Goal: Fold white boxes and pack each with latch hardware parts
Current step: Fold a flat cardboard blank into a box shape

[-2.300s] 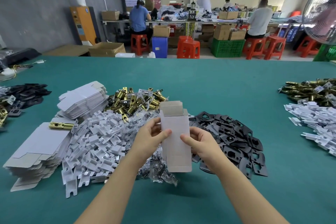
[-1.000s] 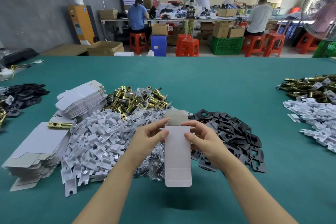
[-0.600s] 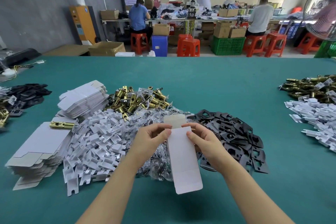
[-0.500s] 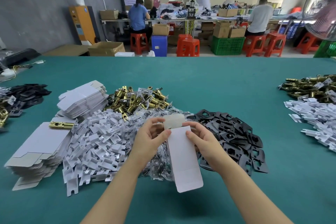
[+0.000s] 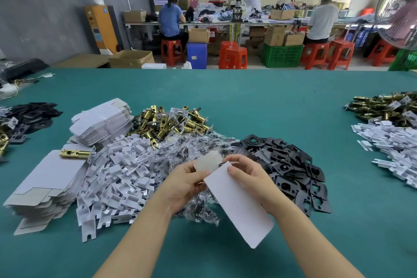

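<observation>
Desk: one wide teal surface, heaped with parts; the white box serves as landmark for all else.
Flat box blanks: two stacks well to the left of the white box, a lone brass latch lying on the nearer stack.
White inserts: a spread pile left of the box, between it and the blanks.
Black plates: a pile just right of and behind the box.
Brass latches: heaped well behind the box, to its left.
Bagged screws: clear packets directly behind and under the box.
White box: held above the desk in front of the person, tilted, its far end flap open.
Left hand: fingers curled, gripping the flap end of the box.
Right hand: fingers pinching the upper right edge of the box.
Step, as I judge it: closing the far end. Crease the flap sharply along its score, keep the walls square with the right hand, and tuck the tongue fully inside so the bottom cannot spring open under heavy hardware.
</observation>
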A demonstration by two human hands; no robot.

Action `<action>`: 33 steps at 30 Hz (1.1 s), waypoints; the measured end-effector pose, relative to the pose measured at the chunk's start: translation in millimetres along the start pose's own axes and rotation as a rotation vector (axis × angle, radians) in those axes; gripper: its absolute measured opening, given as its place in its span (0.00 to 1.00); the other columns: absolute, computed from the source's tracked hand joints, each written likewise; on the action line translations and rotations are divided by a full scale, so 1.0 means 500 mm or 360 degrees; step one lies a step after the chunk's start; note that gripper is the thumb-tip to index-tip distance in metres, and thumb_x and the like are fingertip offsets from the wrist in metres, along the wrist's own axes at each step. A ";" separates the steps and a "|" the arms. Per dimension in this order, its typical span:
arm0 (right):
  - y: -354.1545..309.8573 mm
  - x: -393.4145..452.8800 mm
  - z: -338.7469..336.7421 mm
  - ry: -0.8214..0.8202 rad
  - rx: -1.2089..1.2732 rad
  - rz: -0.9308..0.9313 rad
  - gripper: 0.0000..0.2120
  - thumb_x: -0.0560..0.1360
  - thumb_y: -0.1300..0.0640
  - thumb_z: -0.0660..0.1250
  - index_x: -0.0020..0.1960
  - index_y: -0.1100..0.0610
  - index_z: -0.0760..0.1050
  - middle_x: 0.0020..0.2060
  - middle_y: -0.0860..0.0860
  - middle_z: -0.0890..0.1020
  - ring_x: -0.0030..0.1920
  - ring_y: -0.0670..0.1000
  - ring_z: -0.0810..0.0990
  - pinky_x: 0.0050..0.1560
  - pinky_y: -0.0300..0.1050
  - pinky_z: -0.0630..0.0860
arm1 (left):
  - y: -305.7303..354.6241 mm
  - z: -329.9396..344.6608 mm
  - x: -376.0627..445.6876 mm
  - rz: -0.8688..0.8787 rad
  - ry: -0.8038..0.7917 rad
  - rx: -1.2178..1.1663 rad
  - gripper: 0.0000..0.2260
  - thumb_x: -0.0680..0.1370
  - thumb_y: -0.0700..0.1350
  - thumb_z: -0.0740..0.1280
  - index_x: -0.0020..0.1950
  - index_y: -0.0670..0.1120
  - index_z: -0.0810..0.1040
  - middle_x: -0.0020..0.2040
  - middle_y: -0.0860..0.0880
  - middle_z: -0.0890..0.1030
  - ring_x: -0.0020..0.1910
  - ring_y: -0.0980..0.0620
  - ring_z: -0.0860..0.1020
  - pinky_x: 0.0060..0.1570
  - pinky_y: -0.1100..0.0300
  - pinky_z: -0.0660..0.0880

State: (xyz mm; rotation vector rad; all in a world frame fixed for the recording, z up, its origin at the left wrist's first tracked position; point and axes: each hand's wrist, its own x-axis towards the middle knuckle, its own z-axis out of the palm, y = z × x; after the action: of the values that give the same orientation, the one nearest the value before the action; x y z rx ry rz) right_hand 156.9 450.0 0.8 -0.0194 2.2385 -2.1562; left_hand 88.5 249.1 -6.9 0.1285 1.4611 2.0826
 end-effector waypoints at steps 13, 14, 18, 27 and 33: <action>-0.007 0.008 0.004 -0.0032 -0.0229 -0.0089 0.09 0.82 0.56 0.68 0.57 0.44 0.82 0.50 0.52 0.87 0.44 0.46 0.83 0.45 0.42 0.79 | 0.006 0.025 -0.003 0.0172 0.0170 0.0539 0.04 0.78 0.45 0.73 0.50 0.49 0.88 0.45 0.44 0.87 0.39 0.52 0.82 0.35 0.61 0.77; -0.007 0.008 0.001 -0.0037 -0.0234 -0.0082 0.09 0.82 0.56 0.67 0.57 0.44 0.82 0.50 0.52 0.87 0.44 0.46 0.83 0.45 0.42 0.79 | 0.007 0.026 -0.005 0.0227 0.0165 0.0695 0.05 0.80 0.46 0.72 0.51 0.51 0.88 0.45 0.46 0.87 0.40 0.54 0.82 0.36 0.64 0.76; -0.006 0.009 -0.007 -0.0006 -0.0355 -0.0078 0.09 0.82 0.54 0.67 0.60 0.44 0.81 0.48 0.48 0.88 0.44 0.45 0.85 0.44 0.40 0.79 | 0.012 0.029 -0.018 0.0329 0.0085 0.0929 0.10 0.84 0.52 0.65 0.52 0.64 0.85 0.47 0.54 0.87 0.44 0.58 0.84 0.40 0.71 0.75; 0.002 0.019 0.008 0.0212 -0.0501 -0.0136 0.10 0.81 0.51 0.68 0.61 0.44 0.73 0.37 0.40 0.86 0.34 0.38 0.77 0.37 0.30 0.70 | 0.003 0.041 -0.021 0.0481 -0.0004 0.1278 0.18 0.82 0.61 0.60 0.65 0.58 0.82 0.62 0.61 0.79 0.60 0.65 0.76 0.58 0.65 0.71; 0.002 0.016 0.011 0.0270 -0.0565 -0.0237 0.12 0.82 0.53 0.68 0.63 0.41 0.78 0.49 0.44 0.87 0.45 0.49 0.84 0.45 0.51 0.80 | 0.006 0.057 -0.023 0.0197 0.0095 0.0732 0.19 0.86 0.59 0.52 0.61 0.63 0.83 0.52 0.56 0.85 0.50 0.58 0.82 0.46 0.67 0.74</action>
State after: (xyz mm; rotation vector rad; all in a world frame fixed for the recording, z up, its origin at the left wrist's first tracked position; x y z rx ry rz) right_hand 149.1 444.4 -0.7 -0.0133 2.7725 -1.8538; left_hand 108.2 266.2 10.0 0.3450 1.9934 1.8185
